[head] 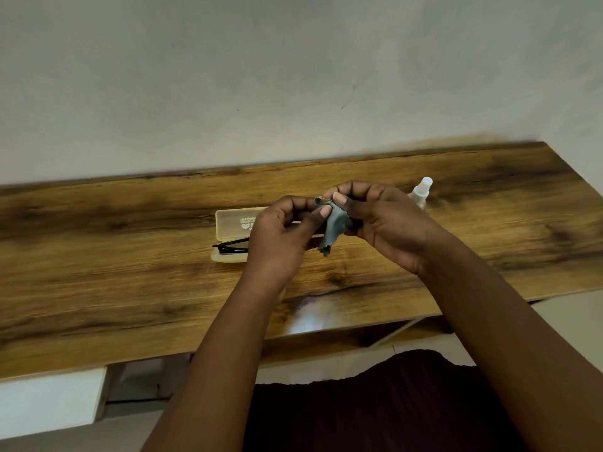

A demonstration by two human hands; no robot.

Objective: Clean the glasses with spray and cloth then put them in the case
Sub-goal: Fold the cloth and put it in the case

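Wooden table (130, 256) spans the view. Clear case (233, 223) lies open at centre w/ glasses (228, 246) inside; spray bottle (421, 192) stands at 2 o'clock from it. Left hand (284, 236) & right hand (385, 220) both pinch the cloth (332, 228) above the case. Risk: loose corner dangles, cloth could slip & drop; right wrist's near the bottle, could tip it.
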